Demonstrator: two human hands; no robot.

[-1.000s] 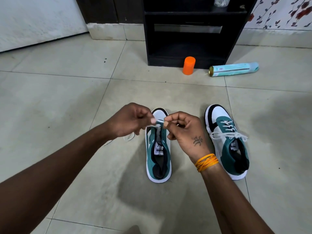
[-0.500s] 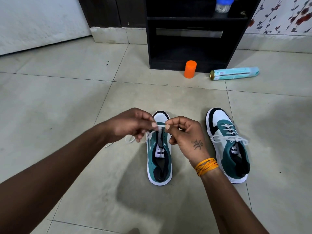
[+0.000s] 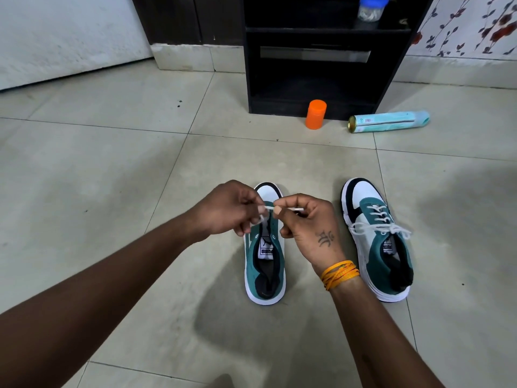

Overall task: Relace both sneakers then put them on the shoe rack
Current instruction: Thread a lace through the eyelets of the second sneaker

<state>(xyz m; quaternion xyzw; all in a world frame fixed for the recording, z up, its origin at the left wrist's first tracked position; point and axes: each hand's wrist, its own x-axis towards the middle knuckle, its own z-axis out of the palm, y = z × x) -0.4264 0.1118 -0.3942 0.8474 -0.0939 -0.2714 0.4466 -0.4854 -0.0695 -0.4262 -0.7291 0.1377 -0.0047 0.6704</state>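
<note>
**Lace Pinched Above the Unlaced Sneaker**

While the pale tiled floor (image 3: pixel 112 169) is filling most of the view, a black shoe rack (image 3: pixel 316 79) is standing at the far wall, with a blue-lidded jar (image 3: pixel 370 8) sitting on its upper shelf. Nearer the person, two teal, white and black sneakers are resting on the floor, toes pointing toward the rack and well apart from it. The right sneaker (image 3: pixel 377 242) is lying fully laced with a bow, its tongue label too small to read. The left sneaker (image 3: pixel 264 261) is showing a tongue label reading "PUMA". Both hands are hovering over its toe end: the left hand (image 3: pixel 226 210) and the right hand (image 3: pixel 307 222) are each pinching the white lace (image 3: pixel 282 209) between thumb and finger, grip narrow, the lace running taut between them. An orange wristband (image 3: pixel 340 274) is circling the right wrist. By the rack's base, a pale blue can (image 3: pixel 389 121) is lying on its side, its print unreadable, and an orange cap (image 3: pixel 315 114) is standing upright.
</note>
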